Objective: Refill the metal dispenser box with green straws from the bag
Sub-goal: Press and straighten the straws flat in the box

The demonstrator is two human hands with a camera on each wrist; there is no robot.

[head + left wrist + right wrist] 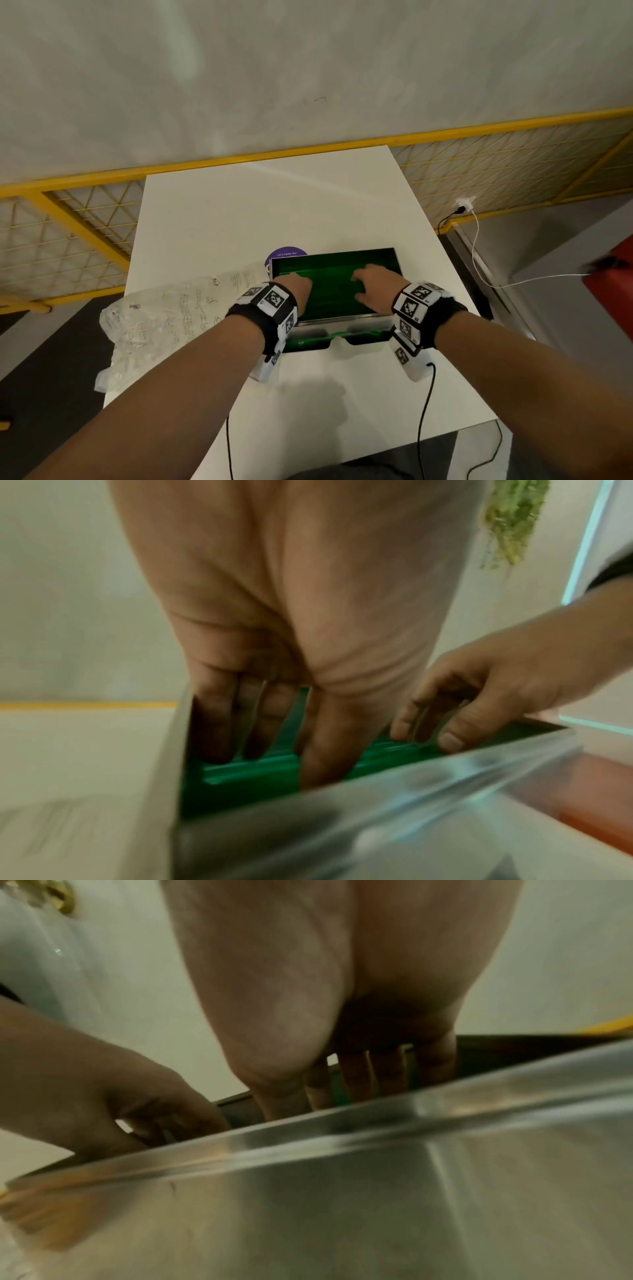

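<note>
The metal dispenser box [342, 319] stands open-topped near the middle of the white table [239, 212], packed with green straws [334, 296]. More straws show in its front slot [308, 343]. Both hands are inside the box. My left hand [297, 283] lies on the left part of the straws with straight fingers [219, 723] pressing down on the straws [246, 776]. My right hand [371, 281] rests its spread fingertips on the right part; in the left wrist view the right hand [479, 696] touches the straws with bent fingers. The crumpled clear bag [164, 318] lies left of the box.
A purple round sticker [287, 254] lies behind the box. A yellow mesh fence [85, 219] runs behind the table. A red object [609, 291] sits at the right, with a white cable [479, 260] and wall plug. Black cables [423, 411] hang from my wrists.
</note>
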